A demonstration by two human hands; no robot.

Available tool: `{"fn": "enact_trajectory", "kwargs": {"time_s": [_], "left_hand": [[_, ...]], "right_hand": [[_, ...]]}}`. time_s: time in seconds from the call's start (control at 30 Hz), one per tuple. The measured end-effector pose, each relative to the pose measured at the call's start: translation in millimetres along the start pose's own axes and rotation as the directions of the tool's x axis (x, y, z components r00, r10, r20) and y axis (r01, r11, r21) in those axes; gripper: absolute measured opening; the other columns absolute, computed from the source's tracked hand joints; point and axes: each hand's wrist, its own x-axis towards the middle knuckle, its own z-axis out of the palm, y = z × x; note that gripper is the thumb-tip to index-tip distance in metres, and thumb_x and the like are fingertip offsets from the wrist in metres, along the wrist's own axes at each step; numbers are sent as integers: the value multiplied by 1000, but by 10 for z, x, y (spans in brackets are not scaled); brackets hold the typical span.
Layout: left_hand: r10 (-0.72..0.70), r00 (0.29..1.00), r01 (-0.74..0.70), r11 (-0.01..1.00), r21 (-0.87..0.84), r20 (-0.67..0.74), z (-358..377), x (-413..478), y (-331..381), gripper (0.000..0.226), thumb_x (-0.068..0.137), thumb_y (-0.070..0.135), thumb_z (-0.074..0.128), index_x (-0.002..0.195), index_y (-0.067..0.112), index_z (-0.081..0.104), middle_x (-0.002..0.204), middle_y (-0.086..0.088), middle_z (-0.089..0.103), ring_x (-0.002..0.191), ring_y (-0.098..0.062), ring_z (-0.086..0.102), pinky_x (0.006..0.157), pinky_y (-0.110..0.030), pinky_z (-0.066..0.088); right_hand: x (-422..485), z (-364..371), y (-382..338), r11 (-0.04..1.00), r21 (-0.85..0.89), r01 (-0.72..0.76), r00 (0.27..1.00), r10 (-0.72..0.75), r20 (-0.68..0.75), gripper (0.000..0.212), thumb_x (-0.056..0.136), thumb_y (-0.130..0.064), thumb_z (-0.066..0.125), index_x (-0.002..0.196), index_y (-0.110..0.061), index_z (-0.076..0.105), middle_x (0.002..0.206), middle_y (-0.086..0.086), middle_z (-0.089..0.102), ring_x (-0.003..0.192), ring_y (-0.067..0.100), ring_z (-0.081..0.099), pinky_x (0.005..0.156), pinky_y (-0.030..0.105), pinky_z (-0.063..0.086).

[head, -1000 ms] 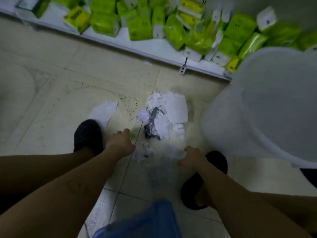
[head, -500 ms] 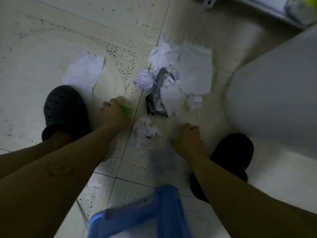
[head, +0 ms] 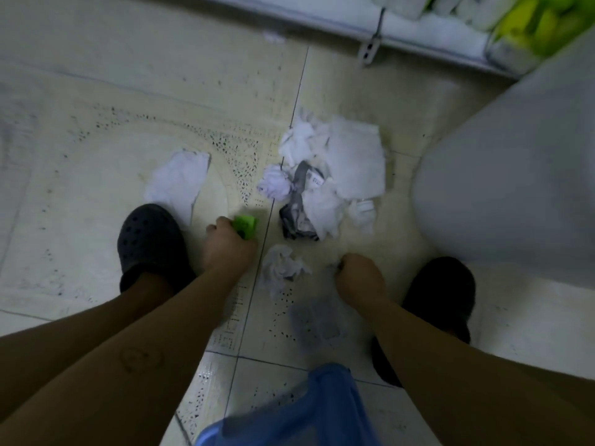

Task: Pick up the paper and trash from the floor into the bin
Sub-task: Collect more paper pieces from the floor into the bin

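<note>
A: Green scrap (head: 245, 226) now plainly clamped in the left hand (head: 229, 249), more of it showing than half a second back. Counted as one piece secured, by the look of it.

B: And the right hand (head: 360, 275)? Curled shut low on the tile, on a faint translucent bit perhaps. Couldn't tell what, if anything.

A: Crumpled tissue (head: 283, 268) lay between the two hands, untouched. Main paper pile (head: 331, 175) sat at twelve o'clock from the hands, flat sheet (head: 178, 180) at eleven, beside the left shoe (head: 151, 246).

B: Bin (head: 515, 175) bulked at two o'clock, close by. Blue stool (head: 289, 416) at six, behind the arms. Nothing really blocking the path; just plenty left on the floor (head: 96, 123).
</note>
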Motion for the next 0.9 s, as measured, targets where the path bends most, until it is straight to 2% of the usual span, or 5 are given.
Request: {"fn": "enact_trajectory", "kwargs": {"time_s": [0.13, 0.23, 0.43, 0.53, 0.9], "left_hand": [[126, 992, -125, 991, -50, 19, -361, -345, 301, 52, 76, 27, 71, 121, 13, 49, 117, -16, 57, 100, -35, 59, 83, -38, 51], [221, 975, -220, 972, -82, 3, -661, -662, 537, 51, 76, 22, 71, 122, 13, 52, 117, -16, 61, 101, -33, 60, 77, -28, 43], [401, 912, -411, 894, -180, -87, -1061, -1415, 1077, 47, 74, 13, 74, 119, 12, 57, 116, -15, 64, 100, -28, 62, 78, -26, 46], [478, 869, -494, 844, -207, -127, -1121, -1749, 1373, 51, 72, 11, 75, 119, 11, 56, 115, -14, 64, 100, -27, 62, 81, -28, 48], [709, 681, -731, 675, -104, -182, -950, -2469, 2637, 35, 72, 19, 74, 101, 9, 56, 105, -10, 64, 94, -28, 60, 71, -29, 43]], "right_hand": [[-330, -436, -213, 995, 34, 97, 985, -91, -148, 43, 88, -26, 61, 50, -17, 46, 59, 1, 46, 72, 22, 53, 62, 22, 32], [-657, -812, -362, 977, 135, 163, 975, -138, -174, 22, 81, -26, 69, 71, -8, 66, 76, 8, 63, 77, 23, 59, 64, 22, 38], [-1347, -1480, -434, 911, 218, 350, 892, -252, -375, 11, 74, -10, 70, 81, -6, 63, 90, 12, 67, 81, 21, 59, 58, 19, 34], [-1677, -1830, -316, 899, 233, 370, 852, -229, -470, 35, 69, -8, 71, 102, -11, 61, 96, 9, 66, 87, 23, 62, 69, 24, 44], [-2302, -3218, 692, 865, 366, 342, 760, -26, -649, 12, 68, -10, 73, 79, -13, 69, 72, 9, 64, 73, 26, 63, 69, 32, 52]]}}
